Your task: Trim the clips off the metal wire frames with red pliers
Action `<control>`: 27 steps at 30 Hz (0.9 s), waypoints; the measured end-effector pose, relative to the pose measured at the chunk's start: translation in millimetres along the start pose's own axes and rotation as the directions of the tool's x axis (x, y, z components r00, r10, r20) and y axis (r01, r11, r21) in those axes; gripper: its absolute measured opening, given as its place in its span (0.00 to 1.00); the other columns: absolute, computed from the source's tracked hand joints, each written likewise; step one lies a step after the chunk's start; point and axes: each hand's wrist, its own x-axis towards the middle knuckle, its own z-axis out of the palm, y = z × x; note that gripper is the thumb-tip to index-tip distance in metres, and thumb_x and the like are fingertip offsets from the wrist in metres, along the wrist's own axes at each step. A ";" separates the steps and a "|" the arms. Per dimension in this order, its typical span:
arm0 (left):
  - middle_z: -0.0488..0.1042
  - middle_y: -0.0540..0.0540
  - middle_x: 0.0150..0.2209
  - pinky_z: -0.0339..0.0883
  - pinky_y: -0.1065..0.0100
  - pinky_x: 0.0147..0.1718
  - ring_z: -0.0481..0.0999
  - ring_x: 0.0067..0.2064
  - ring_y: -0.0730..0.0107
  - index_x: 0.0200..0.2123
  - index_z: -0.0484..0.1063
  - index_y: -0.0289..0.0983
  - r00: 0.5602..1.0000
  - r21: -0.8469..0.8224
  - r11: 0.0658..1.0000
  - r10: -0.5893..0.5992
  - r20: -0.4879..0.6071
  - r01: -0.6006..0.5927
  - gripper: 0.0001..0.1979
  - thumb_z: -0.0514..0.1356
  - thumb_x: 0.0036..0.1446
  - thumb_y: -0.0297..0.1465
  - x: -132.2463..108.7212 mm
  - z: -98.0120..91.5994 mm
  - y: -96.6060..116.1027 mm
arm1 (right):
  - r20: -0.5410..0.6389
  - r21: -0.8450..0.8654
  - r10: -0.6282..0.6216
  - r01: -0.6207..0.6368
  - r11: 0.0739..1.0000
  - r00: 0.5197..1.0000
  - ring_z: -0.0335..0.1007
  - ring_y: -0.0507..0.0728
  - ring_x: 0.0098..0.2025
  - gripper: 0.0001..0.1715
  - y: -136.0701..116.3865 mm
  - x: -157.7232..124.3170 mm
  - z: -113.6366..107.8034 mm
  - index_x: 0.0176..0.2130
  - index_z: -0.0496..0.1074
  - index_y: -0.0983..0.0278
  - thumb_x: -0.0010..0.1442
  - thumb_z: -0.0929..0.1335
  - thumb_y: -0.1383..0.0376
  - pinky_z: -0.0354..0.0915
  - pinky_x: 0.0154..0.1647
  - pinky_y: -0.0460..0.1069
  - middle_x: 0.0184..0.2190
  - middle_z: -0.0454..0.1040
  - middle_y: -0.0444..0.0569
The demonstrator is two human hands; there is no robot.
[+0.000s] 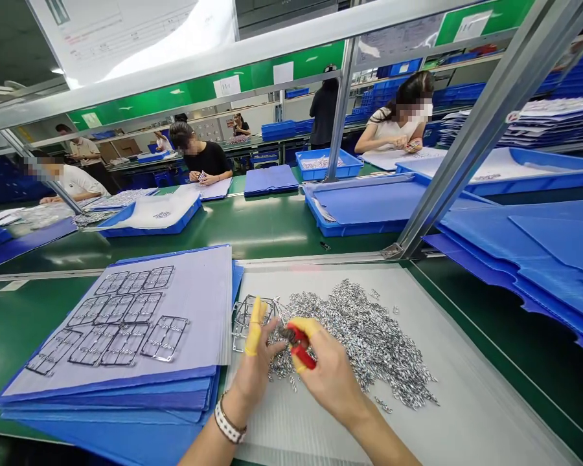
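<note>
My right hand (331, 369) is closed around a pair of red-handled nippers (302, 353), their jaws pointing left toward my left hand. With yellow covers on some of its fingers, my left hand (252, 372) pinches a thin dark sprue frame (243, 317), partly hidden behind the fingers. The nippers' tips meet the left fingertips, and the exact cutting spot is too small to make out. Beneath and to the right of both hands spreads a heap of small shiny black-and-silver parts (369, 343). It lies on a translucent white sheet (447, 388).
On the left, several similar sprue frames (121, 310) lie on a stack of blue plastic sheets (111, 417). More blue sheets (539, 252) sit at right. A slanted metal post (459, 162) rises beyond the heap. Blue trays (354, 207) and seated co-workers (204, 158) are across the green bench.
</note>
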 end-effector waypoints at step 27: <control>0.74 0.40 0.51 0.59 0.56 0.54 0.72 0.52 0.54 0.59 0.64 0.37 0.955 -0.472 0.834 -0.291 0.062 0.285 0.28 0.51 0.60 0.45 14.6 3.2 -8.2 | 0.302 -0.618 0.194 0.037 0.785 0.933 0.69 0.62 0.40 0.13 0.2 4.2 7.3 0.43 0.70 0.63 0.59 0.64 0.61 0.60 0.40 0.55 0.37 0.74 0.52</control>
